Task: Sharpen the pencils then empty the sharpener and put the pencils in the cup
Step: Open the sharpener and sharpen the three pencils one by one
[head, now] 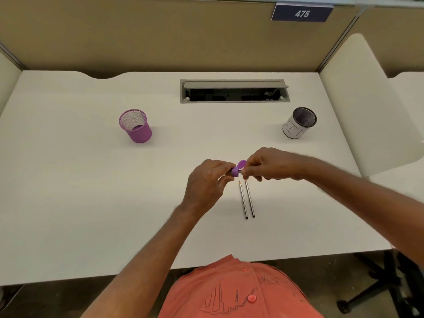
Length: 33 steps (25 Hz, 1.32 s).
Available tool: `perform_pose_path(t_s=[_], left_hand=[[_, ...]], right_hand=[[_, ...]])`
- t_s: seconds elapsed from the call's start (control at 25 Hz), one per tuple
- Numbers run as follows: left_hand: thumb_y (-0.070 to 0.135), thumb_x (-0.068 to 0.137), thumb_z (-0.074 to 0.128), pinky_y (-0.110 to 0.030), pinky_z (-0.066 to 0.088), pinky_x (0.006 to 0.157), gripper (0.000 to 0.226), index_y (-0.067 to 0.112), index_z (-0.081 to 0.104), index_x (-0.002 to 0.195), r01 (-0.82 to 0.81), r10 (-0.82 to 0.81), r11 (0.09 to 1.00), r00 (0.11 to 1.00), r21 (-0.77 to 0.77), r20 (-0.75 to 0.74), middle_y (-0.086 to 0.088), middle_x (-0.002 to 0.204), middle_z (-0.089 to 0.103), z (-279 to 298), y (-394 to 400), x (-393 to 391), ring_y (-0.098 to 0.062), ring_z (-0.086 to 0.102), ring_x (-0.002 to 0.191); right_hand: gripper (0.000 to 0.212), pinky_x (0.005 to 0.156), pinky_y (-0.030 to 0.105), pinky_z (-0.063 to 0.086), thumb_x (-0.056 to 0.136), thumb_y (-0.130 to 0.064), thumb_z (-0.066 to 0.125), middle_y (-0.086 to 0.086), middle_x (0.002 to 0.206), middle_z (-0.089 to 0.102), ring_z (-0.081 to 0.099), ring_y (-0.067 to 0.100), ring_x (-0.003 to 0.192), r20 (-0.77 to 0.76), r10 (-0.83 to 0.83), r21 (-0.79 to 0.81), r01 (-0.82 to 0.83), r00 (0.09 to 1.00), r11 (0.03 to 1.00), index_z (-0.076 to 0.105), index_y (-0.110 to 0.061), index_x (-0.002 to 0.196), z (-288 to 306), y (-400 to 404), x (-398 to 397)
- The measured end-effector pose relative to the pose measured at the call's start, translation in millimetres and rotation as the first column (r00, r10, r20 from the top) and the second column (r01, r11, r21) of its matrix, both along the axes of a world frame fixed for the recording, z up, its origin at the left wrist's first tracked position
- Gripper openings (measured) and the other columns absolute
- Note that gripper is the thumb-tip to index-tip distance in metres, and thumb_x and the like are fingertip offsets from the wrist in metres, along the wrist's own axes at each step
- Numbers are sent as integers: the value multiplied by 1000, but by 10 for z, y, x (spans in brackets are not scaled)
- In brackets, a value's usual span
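My left hand (207, 180) grips a small purple sharpener (236, 171) above the middle of the white desk (68, 191); its lid stands flipped up. My right hand (268, 164) pinches a pencil whose end goes into the sharpener; most of that pencil is hidden by the fingers. Two striped pencils (247, 199) lie side by side on the desk just below the hands, sharpened tips pointing away from me. A purple mesh cup (135, 126) stands at the left, and a black mesh cup wrapped in white paper (299, 123) stands at the right.
A grey cable hatch (234, 91) with its flap open is set into the desk at the back centre. Beige partition walls surround the desk. A black chair base (376, 288) stands on the floor at the lower right.
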<state>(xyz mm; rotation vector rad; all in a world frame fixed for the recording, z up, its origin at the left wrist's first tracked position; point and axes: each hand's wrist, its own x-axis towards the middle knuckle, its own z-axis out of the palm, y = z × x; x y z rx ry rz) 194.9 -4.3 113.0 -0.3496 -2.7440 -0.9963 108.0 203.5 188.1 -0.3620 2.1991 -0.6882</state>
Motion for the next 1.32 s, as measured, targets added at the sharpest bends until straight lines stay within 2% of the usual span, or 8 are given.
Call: perform_pose_path(t_s=[0.16,0.32,0.56,0.68,0.8,1.0,1.2,1.32], left_hand=[[23,89,77,-32,54,77,30,25,73,118,-1,1,1000,999,10,47,11,110,74,22,-38,-48,-16,62,98],[26,93,73,-35,55,81,26,29,71,119,21,-26,998,994,53,106,15,110,72,20,-26,-72,-13,61,101],[21,86,80,-34,54,74,27,23,75,112,-9,9,1000,1000,-15,-4,11,106,75,56,4,-82,-17,64,94],[21,86,80,-35,54,72,27,24,75,112,7,-7,1000,1000,-24,-11,12,106,75,83,-28,-114,-18,64,94],[22,87,79,-35,55,73,28,24,74,115,9,-9,1000,1000,-16,12,11,107,74,98,-55,-150,-18,64,95],[25,92,74,-33,54,79,26,27,72,117,22,-24,999,998,46,58,14,108,73,78,-25,-145,-13,60,98],[20,88,78,-34,52,77,26,23,74,114,14,-14,1000,1000,21,-5,11,106,74,89,0,-130,-17,63,93],[21,89,78,-36,52,76,25,22,74,114,30,-30,1000,999,-2,-12,11,106,74,114,-4,-118,-19,63,93]], right_hand=[[6,55,28,38,94,-29,69,-12,76,60,56,15,65,-588,246,80,-248,770,966,66,-25,90,-108,68,218],[16,45,35,37,102,-25,62,-1,69,55,51,22,57,-835,542,510,-237,98,827,66,-18,88,-175,132,362],[37,46,23,37,102,-45,56,-12,62,60,49,8,51,-104,-43,-4,43,994,999,76,-20,82,-13,-29,61],[37,42,20,30,99,-47,61,-10,61,56,40,8,47,106,-154,-84,163,982,983,77,-19,81,25,-29,-21],[20,57,31,44,95,-43,67,-9,80,64,60,17,70,-407,111,44,-102,907,994,70,-24,91,-30,12,117],[21,46,36,38,105,-26,57,0,70,53,51,23,57,-847,524,494,-236,90,837,64,-17,88,-154,119,312],[33,49,28,36,103,-43,55,-7,67,60,50,14,57,-337,98,55,-84,937,995,74,-22,87,-44,22,93],[33,44,19,30,100,-44,61,-12,59,53,38,9,50,147,-105,-115,123,984,986,79,-21,84,56,13,-79]])
